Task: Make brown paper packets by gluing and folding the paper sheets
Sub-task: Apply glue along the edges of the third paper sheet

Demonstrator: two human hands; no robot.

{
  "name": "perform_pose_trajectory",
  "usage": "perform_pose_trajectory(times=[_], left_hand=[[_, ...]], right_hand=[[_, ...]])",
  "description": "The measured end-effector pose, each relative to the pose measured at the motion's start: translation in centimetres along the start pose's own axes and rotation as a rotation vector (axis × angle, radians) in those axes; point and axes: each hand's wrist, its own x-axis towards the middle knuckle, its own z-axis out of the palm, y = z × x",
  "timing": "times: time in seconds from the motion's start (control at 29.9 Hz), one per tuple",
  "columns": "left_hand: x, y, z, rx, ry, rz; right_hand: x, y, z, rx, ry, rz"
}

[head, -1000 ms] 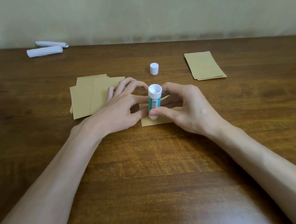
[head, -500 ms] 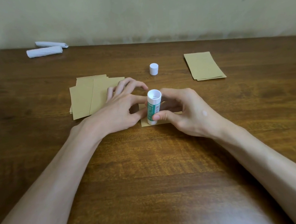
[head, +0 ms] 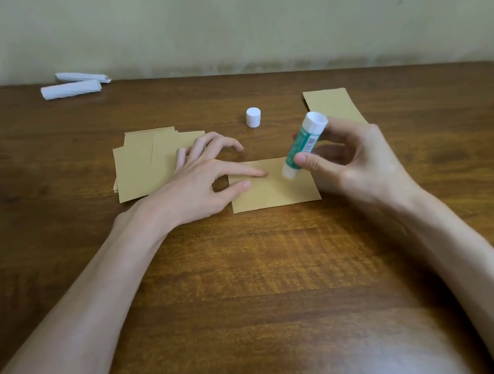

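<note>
1. Work flat on the worktop (head: 249, 278). Leave the loose pile of brown sheets (head: 143, 167) at the left and the far brown pile (head: 329, 102) at the right well apart from the gluing.
2. Find the task's thing, the folded brown sheet (head: 273, 190), lying near the middle of the worktop between both grips. Probably gluing a strip before the next fold, so spread a thin, even line right along the edge, stay off the wood, then fold and press at once.
3. Pin the sheet with the left grip (head: 197, 186): released, clutching nothing, forefinger and thumb tips pressing on the sheet's left part, other fingers arched beyond its far edge. Keep those tips clear of the wet strip.
4. Steer with the right grip (head: 356, 163): clenched round the glue stick (head: 302, 146), thumb in front, fingers curled behind, just beside the sheet's right end.
5. Glue stick tilted, upper end leaning away to the right, lower white end over the sheet's right part; touching or just above, cannot tell. Bring nearer upright for even pressure.
6. White cap (head: 253, 117) standing alone beyond the sheet. Recap afterwards to prevent drying out.
</note>
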Motion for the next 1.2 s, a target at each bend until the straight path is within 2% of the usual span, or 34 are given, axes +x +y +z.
perform_pose_trajectory(times=[0.17,0.37,0.63,0.77,1.0,1.2], left_hand=[[0.1,-0.2,0.0,0.013,0.005,0.006],[0.3,-0.1,0.1,0.019,-0.003,-0.001],[0.2,-0.1,0.1,0.032,-0.001,-0.008],[0.2,-0.1,0.1,0.035,0.0,-0.008],[0.3,-0.2,0.1,0.033,-0.013,-0.021],[0.3,-0.1,0.2,0.03,-0.021,-0.024]], right_hand=[[0.5,0.8,0.9,-0.029,-0.041,-0.031],[0.7,1.4,1.7,-0.141,-0.013,-0.076],[1.2,1.4,0.8,-0.244,-0.175,-0.12],[1.1,1.3,0.6,-0.221,-0.217,-0.104],[0.8,1.0,0.5,-0.195,-0.19,-0.085],[0.6,0.6,-0.1,-0.184,-0.336,-0.115]])
